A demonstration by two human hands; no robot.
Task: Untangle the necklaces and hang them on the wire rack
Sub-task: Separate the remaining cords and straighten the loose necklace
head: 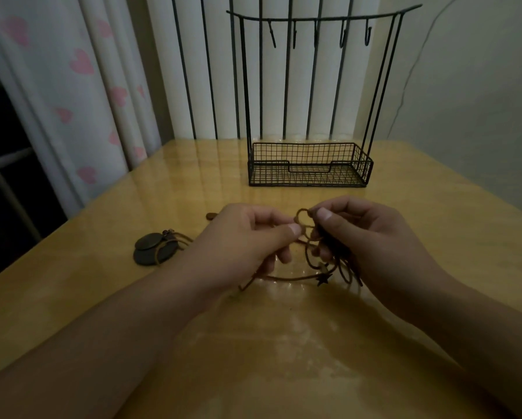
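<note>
A tangle of brown cord necklaces (306, 225) hangs between my hands just above the table. My left hand (244, 237) pinches a cord loop between thumb and forefinger. My right hand (359, 234) pinches the knot from the other side, with more cords bunched under its fingers. Loose cord with a dark star charm (324, 279) trails down onto the table. Round dark disc pendants (152, 247) on a cord lie to the left. The black wire rack (309, 86) stands at the back, its hooks (317, 33) bare.
The yellow glossy table (253, 343) spreads under my arms. A small brown bead or pendant (212, 216) lies behind my left hand. White curtains with pink hearts (81, 65) hang at the left, and a pale wall stands at the right.
</note>
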